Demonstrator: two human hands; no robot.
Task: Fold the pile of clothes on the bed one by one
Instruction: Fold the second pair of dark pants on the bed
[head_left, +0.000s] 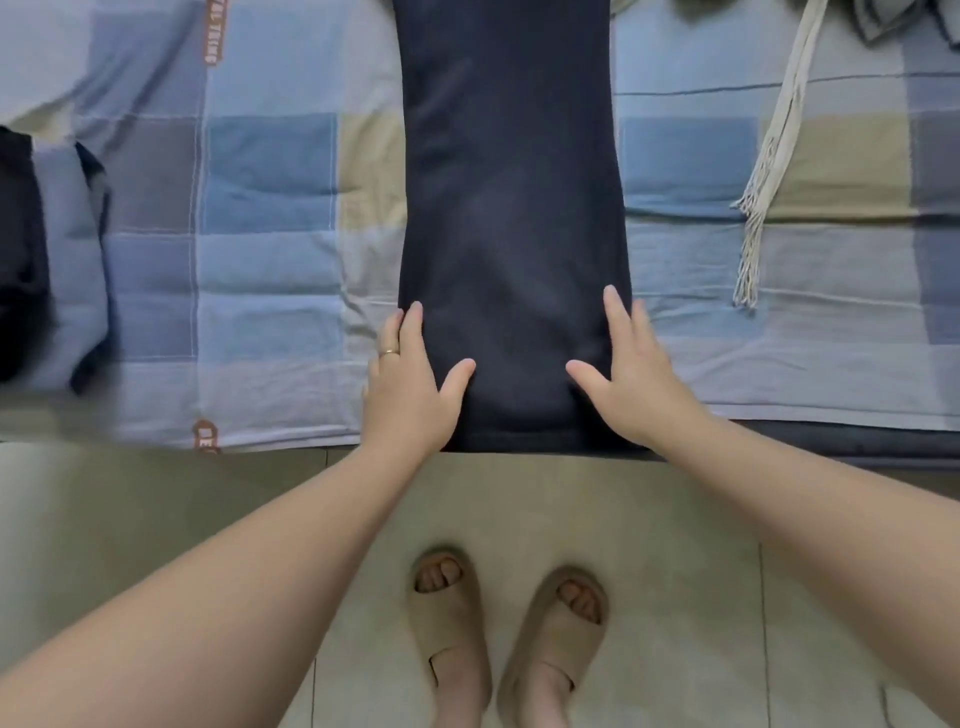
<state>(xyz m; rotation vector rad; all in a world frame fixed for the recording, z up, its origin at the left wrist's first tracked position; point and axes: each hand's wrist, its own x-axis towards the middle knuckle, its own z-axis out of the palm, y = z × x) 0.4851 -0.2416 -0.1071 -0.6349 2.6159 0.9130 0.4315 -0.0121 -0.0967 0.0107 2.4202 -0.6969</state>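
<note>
Navy garment cut off at 12 o'clock; left hand, right hand press its near corners, fingers straight

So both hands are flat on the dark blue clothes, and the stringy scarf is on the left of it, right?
Not quite. The head view shows the fringed scarf lying to the right of the dark blue garment, not the left. The left hand and right hand do rest flat on its near end.

Long navy garment flat on bed
</note>
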